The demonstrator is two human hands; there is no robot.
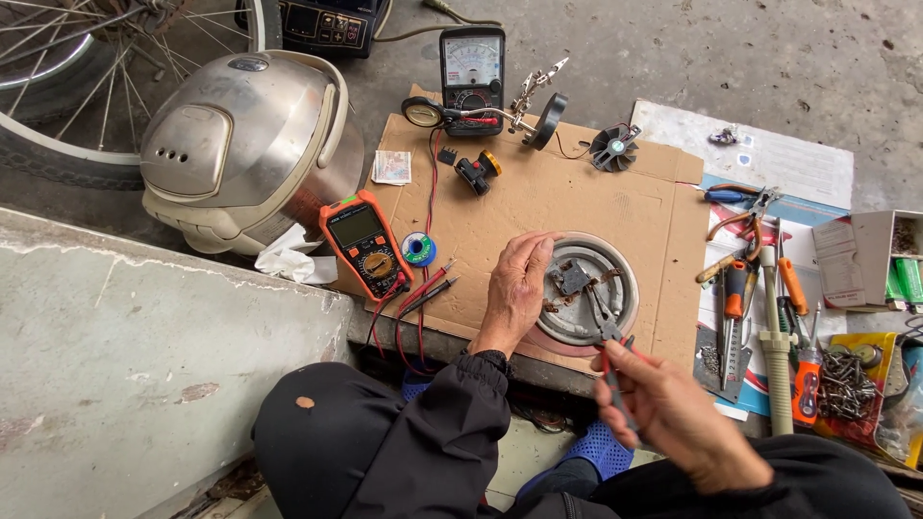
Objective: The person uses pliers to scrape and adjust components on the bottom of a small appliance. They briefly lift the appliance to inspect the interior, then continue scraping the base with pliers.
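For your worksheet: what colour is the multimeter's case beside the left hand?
Orange, clearest in the head view.

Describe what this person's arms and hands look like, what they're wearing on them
Both arms are covered by long black sleeves of a soft, slightly creased fabric. The left sleeve ends in a ribbed knit cuff at the wrist; the right sleeve stops just behind the wrist. The left hand and right hand are bare: no gloves, and no rings or watch visible.

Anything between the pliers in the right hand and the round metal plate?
Nothing visible. The right hand holds the pliers with their tips already on the round metal plate; the left hand rests on its left rim, beside the tips.
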